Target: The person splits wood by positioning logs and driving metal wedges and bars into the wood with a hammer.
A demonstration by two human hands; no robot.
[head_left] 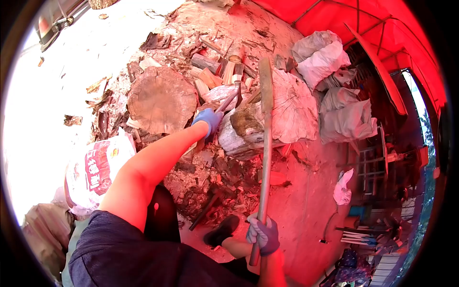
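My left hand (209,119), in a blue-grey glove, reaches forward and is closed around a short-handled tool (228,101) with a narrow dark head. That head is at a split log (239,126) lying on its side; whether it bites into the wood I cannot tell. My right hand (264,234), gloved too, grips a long pole-like tool (266,162) near its lower end. The pole points away from me across the log, and its far part is wider and brownish. A round chopping block (162,99) stands left of the log.
Split firewood (208,76) and bark litter the ground around the block. A printed white sack (98,167) is at the left. Several filled sacks (346,115) are stacked at the right, under a red tarp (416,28). A dark bar (205,210) lies near my shoe (222,232).
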